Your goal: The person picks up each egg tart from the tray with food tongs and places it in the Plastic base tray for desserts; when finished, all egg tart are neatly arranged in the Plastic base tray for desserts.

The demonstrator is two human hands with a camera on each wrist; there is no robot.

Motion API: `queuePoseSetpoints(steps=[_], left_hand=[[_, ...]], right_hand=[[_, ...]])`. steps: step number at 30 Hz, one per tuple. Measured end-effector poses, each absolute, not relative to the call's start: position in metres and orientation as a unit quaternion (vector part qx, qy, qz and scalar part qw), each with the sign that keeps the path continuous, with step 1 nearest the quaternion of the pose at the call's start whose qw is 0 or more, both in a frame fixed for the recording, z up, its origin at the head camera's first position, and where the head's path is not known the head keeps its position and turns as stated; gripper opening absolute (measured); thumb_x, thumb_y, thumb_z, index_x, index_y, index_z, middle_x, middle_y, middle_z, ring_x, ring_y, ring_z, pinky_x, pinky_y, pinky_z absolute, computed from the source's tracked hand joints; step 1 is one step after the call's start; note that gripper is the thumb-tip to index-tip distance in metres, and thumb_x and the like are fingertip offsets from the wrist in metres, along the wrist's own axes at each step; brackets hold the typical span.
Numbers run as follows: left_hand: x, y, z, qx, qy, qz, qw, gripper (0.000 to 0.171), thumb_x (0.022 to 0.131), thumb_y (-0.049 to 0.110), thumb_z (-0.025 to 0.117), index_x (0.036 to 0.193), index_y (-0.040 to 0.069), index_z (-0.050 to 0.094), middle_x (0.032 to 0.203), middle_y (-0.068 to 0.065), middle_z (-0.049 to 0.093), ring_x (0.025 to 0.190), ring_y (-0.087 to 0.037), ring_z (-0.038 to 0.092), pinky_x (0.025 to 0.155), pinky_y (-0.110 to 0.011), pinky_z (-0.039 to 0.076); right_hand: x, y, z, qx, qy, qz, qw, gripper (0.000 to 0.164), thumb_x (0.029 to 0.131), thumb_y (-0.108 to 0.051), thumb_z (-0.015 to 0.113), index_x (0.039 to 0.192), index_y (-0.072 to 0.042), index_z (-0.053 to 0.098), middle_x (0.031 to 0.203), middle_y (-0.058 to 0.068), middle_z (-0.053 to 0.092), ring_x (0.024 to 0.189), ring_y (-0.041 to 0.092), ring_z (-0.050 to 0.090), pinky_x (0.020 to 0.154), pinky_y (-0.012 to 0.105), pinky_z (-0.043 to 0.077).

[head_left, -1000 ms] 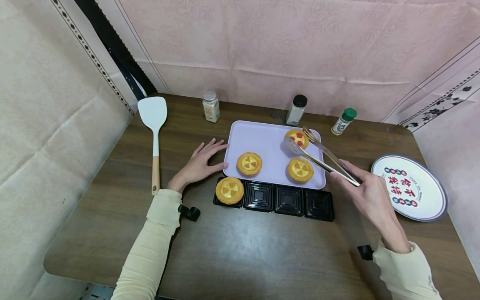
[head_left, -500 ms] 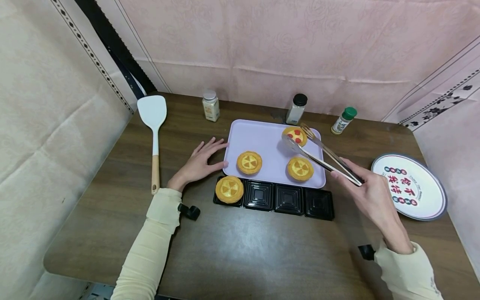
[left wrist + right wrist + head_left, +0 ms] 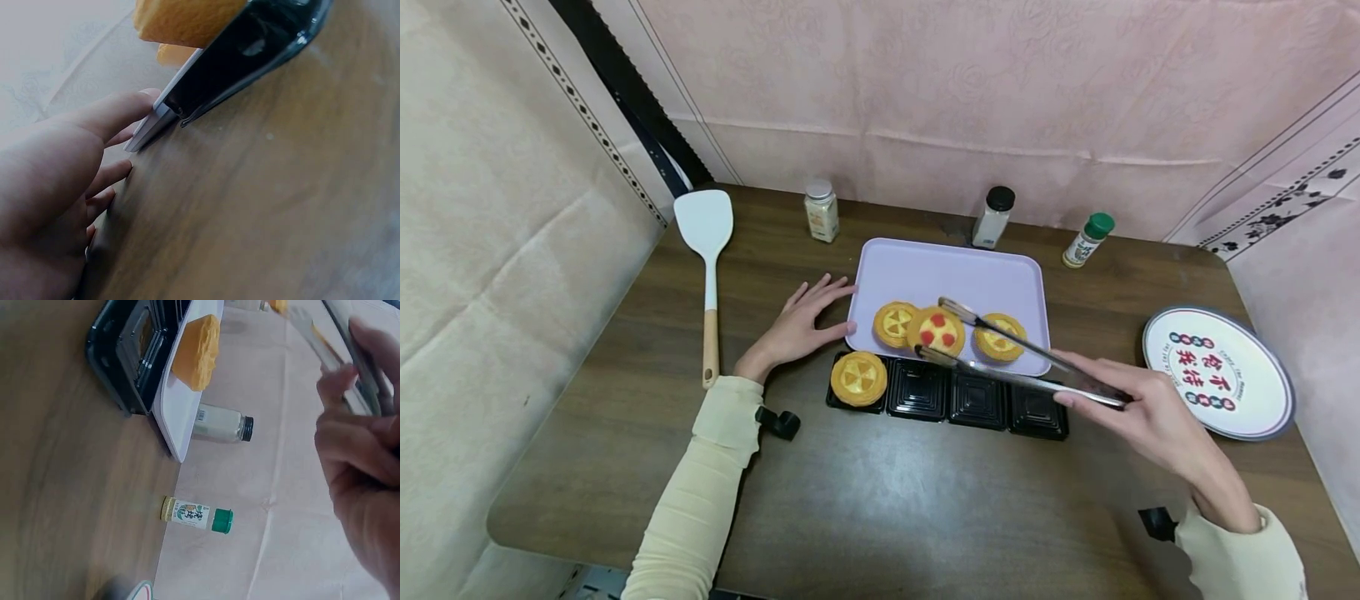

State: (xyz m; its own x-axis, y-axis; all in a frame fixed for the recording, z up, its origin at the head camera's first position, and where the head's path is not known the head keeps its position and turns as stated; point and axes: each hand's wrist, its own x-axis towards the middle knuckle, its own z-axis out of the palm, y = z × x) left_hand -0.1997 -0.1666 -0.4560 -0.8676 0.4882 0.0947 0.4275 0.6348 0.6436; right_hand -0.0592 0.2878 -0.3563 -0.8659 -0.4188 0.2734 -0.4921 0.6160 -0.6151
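My right hand [image 3: 1165, 425] grips metal tongs [image 3: 1022, 379], whose tips hold a tart with red pieces on top [image 3: 937, 331] over the front part of the lilac tray [image 3: 947, 267]. Two yellow tarts, a left one [image 3: 892, 325] and a right one [image 3: 1000, 337], sit on that tray, partly overlapped by the held tart and the tongs in the head view. With fingers spread, my left hand [image 3: 801, 329] rests at the tray's left edge, thumb touching the rim. Along the tray's front lies a black mold with square cups [image 3: 917, 392]; another yellow tart [image 3: 858, 379] fills its leftmost cup.
Behind the tray stand a white-capped jar [image 3: 822, 212], a black-capped jar [image 3: 992, 218] and a green-capped bottle [image 3: 1087, 241]. A white spatula with a wooden handle [image 3: 705, 250] lies at left, and a round plate with red characters [image 3: 1217, 375] at right.
The right hand and tongs have lifted the red-topped tart from the tray's back right corner and carried it forward and left. The left hand stays at the tray's edge.
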Motion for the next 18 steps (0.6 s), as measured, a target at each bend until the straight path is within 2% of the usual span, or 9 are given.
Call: queuePoseSetpoints(steps=[3,6,10,18], left_hand=[[-0.200,-0.167,-0.456,0.253,0.904,0.343,0.042,0.061,0.096,0.045,0.061,0.150,0.025,0.042,0.158,-0.003,0.030,0.148,-0.024,0.011,0.116,-0.047,-0.002],[-0.200,-0.166,-0.457,0.252,0.904,0.343,0.041,0.061,0.096,0.044,0.062,0.150,0.024,0.042,0.158,-0.004,0.030,0.148,-0.024,0.011,0.116,-0.047,-0.001],[-0.200,-0.167,-0.457,0.252,0.904,0.343,0.041,0.061,0.096,0.044,0.062,0.150,0.024,0.042,0.158,-0.004,0.030,0.148,-0.024,0.011,0.116,-0.047,-0.001],[-0.200,-0.166,-0.456,0.253,0.904,0.341,0.042,0.062,0.096,0.044,0.062,0.150,0.024,0.041,0.158,-0.004,0.030,0.148,-0.024,0.011,0.116,-0.047,-0.001]], right_hand=[[-0.053,0.287,-0.358,0.270,-0.891,0.364,0.013,0.056,0.084,-0.003,0.078,0.135,-0.019,0.062,0.116,-0.003,0.067,0.086,0.009,0.061,0.067,0.017,0.049],[-0.049,0.286,-0.362,0.274,-0.892,0.358,-0.009,0.055,0.084,-0.005,0.078,0.135,-0.021,0.062,0.114,-0.006,0.066,0.087,0.008,0.062,0.069,0.018,0.050],[-0.047,0.285,-0.366,0.278,-0.896,0.347,-0.014,0.054,0.084,-0.008,0.078,0.133,-0.024,0.063,0.109,-0.008,0.066,0.082,0.007,0.059,0.065,0.018,0.048],[-0.046,0.285,-0.370,0.278,-0.897,0.344,-0.020,0.053,0.084,-0.011,0.079,0.133,-0.025,0.063,0.119,-0.003,0.066,0.085,0.008,0.060,0.067,0.017,0.048]])
